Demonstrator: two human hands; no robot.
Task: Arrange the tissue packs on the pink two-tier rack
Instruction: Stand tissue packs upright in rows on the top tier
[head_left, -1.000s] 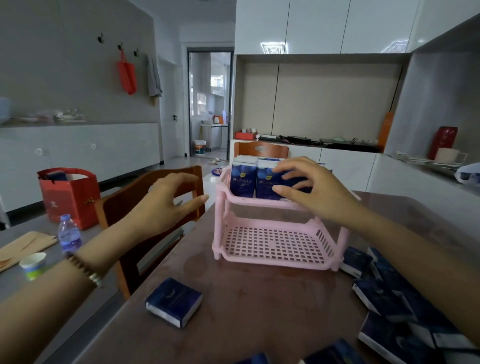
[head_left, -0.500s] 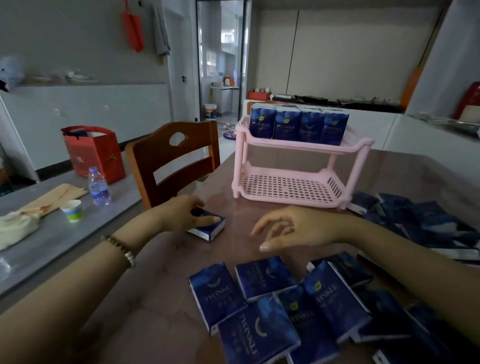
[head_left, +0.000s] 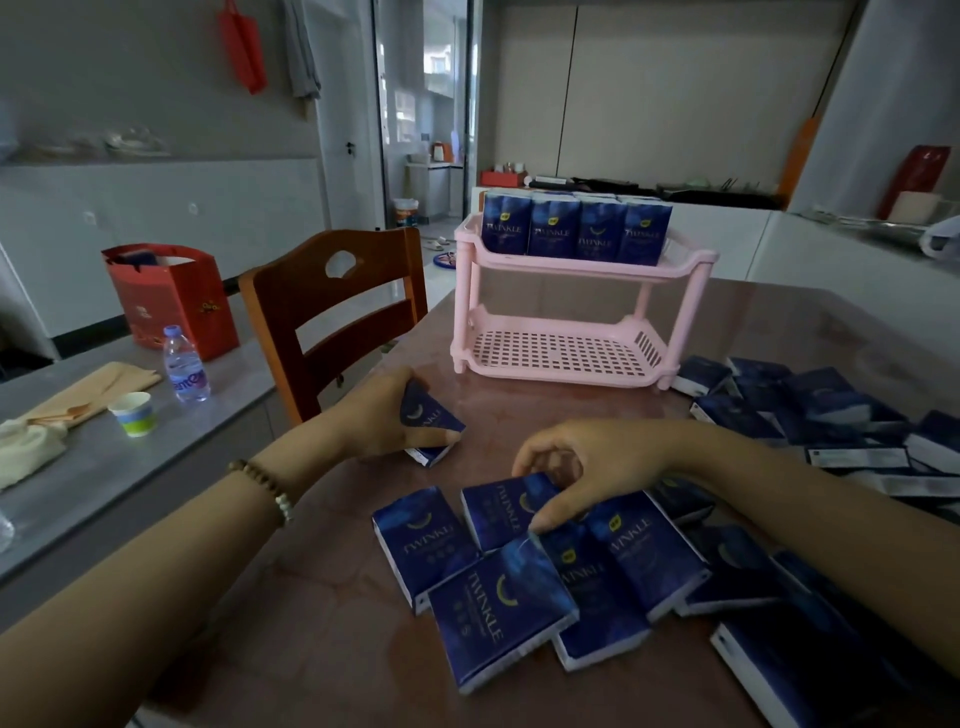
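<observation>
Several loose tissue packs (head_left: 498, 608) overlap on the surface (head_left: 311, 623) nearest you. Your right grip (head_left: 587, 467) pinches one pack (head_left: 501, 506) there and may drag its neighbours along. Beyond, your left grip (head_left: 374, 415) clasps another pack (head_left: 431, 418). Farthest, the pink rack (head_left: 561, 353) carries four packs (head_left: 571, 228) on top only, so a knock could tip it.

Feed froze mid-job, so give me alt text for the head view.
The left hand grips one blue tissue pack on the table while the right hand pinches a second pack in the loose pile. The pink rack has four upright packs on its top tier, none below.
</observation>
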